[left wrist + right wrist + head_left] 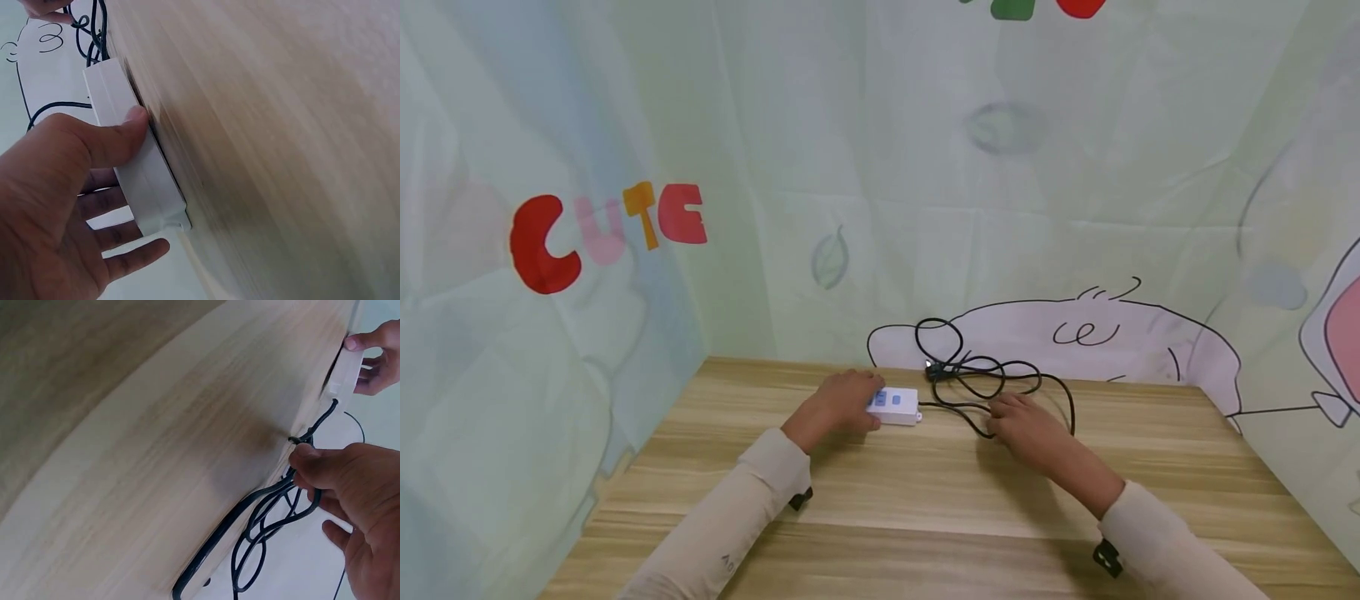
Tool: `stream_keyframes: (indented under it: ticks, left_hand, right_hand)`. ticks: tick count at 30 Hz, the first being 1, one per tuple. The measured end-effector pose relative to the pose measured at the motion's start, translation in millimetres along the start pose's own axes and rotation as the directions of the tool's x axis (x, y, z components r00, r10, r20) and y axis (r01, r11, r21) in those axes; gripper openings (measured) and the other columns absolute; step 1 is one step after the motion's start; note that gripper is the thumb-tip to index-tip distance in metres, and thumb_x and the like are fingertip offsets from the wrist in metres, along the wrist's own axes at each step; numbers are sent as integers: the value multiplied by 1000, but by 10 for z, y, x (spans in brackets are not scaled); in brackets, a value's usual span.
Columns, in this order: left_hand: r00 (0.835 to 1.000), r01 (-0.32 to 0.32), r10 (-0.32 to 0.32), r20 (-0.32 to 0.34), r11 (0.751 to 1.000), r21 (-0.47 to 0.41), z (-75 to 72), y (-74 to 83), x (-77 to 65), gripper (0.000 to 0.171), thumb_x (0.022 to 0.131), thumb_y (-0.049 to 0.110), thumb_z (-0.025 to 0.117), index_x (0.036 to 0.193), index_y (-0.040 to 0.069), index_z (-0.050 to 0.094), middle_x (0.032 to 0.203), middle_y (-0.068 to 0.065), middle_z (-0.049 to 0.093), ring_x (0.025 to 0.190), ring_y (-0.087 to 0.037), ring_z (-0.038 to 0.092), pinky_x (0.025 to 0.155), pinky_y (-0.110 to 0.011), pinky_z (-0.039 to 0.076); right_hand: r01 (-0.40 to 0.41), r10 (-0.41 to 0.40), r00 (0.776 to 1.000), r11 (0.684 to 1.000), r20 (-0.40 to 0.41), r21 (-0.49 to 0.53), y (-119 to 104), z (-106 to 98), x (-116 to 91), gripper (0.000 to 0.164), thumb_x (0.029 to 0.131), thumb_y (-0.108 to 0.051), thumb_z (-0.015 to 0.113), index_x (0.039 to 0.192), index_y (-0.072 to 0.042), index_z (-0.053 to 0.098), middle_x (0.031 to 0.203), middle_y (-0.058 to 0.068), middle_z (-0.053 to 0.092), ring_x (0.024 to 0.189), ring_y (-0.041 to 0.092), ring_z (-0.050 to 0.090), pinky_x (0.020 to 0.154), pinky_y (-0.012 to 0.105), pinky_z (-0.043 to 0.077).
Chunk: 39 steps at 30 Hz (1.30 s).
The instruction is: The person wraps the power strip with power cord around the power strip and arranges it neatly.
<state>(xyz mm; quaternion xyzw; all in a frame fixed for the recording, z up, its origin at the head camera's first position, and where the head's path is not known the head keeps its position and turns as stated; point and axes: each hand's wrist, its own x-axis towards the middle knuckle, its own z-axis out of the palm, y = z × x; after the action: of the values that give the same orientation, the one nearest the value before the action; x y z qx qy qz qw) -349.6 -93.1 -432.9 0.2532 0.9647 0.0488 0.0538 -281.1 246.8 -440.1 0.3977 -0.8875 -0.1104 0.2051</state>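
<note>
A white power strip (898, 406) with blue socket faces lies on the wooden table. My left hand (842, 402) grips its left end; in the left wrist view the thumb presses along the strip's side wall (145, 187), with the fingers on the far side. From the strip's right end runs a black power cord (1072, 408), looped loosely toward the back. My right hand (1028, 432) pinches part of it between thumb and fingers, and the right wrist view shows several strands (215, 547) hanging around the fingertips. The dark plug (934, 372) lies among the loops behind the strip.
The wooden table (880, 508) ends at a pale printed curtain (850, 167) that rises along the back and both sides. Colored letters (681, 214) mark its left part. A dark strap piece (1106, 557) hangs under the right sleeve.
</note>
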Motion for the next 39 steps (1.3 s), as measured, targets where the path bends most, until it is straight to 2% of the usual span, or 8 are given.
stream_keyframes:
  ticks: [6, 11, 18, 24, 28, 31, 35, 39]
  left_hand:
    - [997, -60, 58, -43, 997, -42, 24, -65, -8, 62, 95, 35, 87, 145, 5, 64, 129, -14, 75, 112, -31, 69, 103, -52, 59]
    - [993, -103, 95, -75, 987, -120, 17, -93, -26, 64, 95, 34, 84, 144, 3, 57, 118, -14, 74, 100, -27, 67, 94, -49, 59]
    - [983, -158, 129, -128, 953, -257, -51, -39, -87, 65, 99, 36, 79, 146, 2, 48, 122, -17, 71, 103, -26, 68, 96, -48, 58]
    - [977, -198, 153, -151, 915, -351, -92, 35, -111, 64, 103, 35, 78, 146, 2, 44, 127, -19, 68, 109, -28, 66, 102, -50, 57]
    - [975, -203, 153, -164, 911, -359, -114, 99, -107, 64, 105, 37, 76, 148, 3, 44, 127, -18, 68, 108, -27, 67, 100, -50, 57]
    - [971, -206, 148, -186, 913, -351, -126, 141, -95, 63, 105, 38, 75, 150, 4, 47, 125, -17, 70, 105, -25, 67, 96, -48, 58]
    - [960, -217, 144, -242, 926, -309, -126, 175, -77, 61, 103, 38, 77, 149, 5, 52, 120, -14, 72, 100, -23, 67, 90, -44, 58]
    - [944, -217, 137, -301, 943, -251, -118, 197, -79, 59, 101, 36, 80, 146, 6, 56, 116, -13, 73, 96, -23, 67, 84, -42, 57]
  right_hand:
    - [54, -52, 998, 995, -26, 86, 55, 55, 9, 22, 90, -11, 93, 81, -14, 72, 88, -1, 65, 89, 21, 67, 91, 43, 63]
    - [57, -52, 998, 990, -41, 129, 69, 68, 20, 25, 90, -7, 91, 79, -14, 70, 83, -3, 58, 82, 18, 62, 83, 41, 61]
    - [23, -12, 998, 982, -59, 187, 46, 112, 48, 15, 96, -6, 84, 91, -11, 71, 89, 0, 62, 83, 20, 66, 77, 40, 59]
    - [6, 7, 998, 980, -62, 200, 11, 177, 109, 7, 101, -8, 80, 103, -8, 73, 99, 4, 69, 92, 24, 72, 85, 44, 62]
    - [16, -4, 998, 982, -59, 190, -27, 196, 166, 5, 103, -8, 78, 106, -7, 74, 98, 3, 67, 93, 23, 70, 88, 45, 62]
    - [28, -17, 998, 982, -58, 189, -60, 212, 212, 4, 103, -9, 77, 106, -7, 76, 95, 2, 64, 88, 20, 68, 83, 43, 60]
    - [67, -49, 995, 974, -89, 216, -101, 240, 269, 7, 103, -10, 77, 108, -7, 78, 94, 1, 63, 85, 17, 65, 79, 39, 59]
    - [92, -70, 992, 966, -101, 242, -142, 245, 303, 9, 105, -11, 74, 111, -7, 79, 98, 1, 66, 91, 18, 68, 86, 41, 62]
